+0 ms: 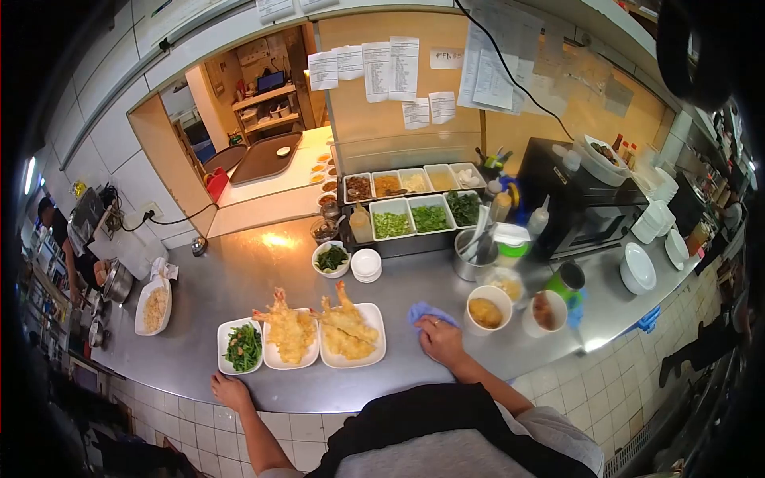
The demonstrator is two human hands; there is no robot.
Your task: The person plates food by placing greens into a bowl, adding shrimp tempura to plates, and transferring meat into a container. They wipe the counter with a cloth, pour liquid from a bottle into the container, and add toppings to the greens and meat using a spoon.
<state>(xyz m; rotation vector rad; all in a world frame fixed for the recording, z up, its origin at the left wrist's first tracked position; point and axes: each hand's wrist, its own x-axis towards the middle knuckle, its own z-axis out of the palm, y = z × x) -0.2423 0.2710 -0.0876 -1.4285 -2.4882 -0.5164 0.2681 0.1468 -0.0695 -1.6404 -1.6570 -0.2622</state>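
Note:
A crumpled blue cloth lies on the steel counter under the fingers of my right hand, which is closed on it. At the counter's front edge rests my left hand, its fingers loosely apart and nothing seen in them. Just beyond it is a white dish of green vegetables. Beside that dish stand two white plates of battered shrimp tempura, the middle plate and the right plate. To the right of my right hand are two white tubs, one with yellowish food and one with brownish contents.
Ingredient trays line the back, behind a bowl of dark greens and stacked small dishes. A metal container with utensils and a black microwave stand right. A white dish sits left; another person is far left.

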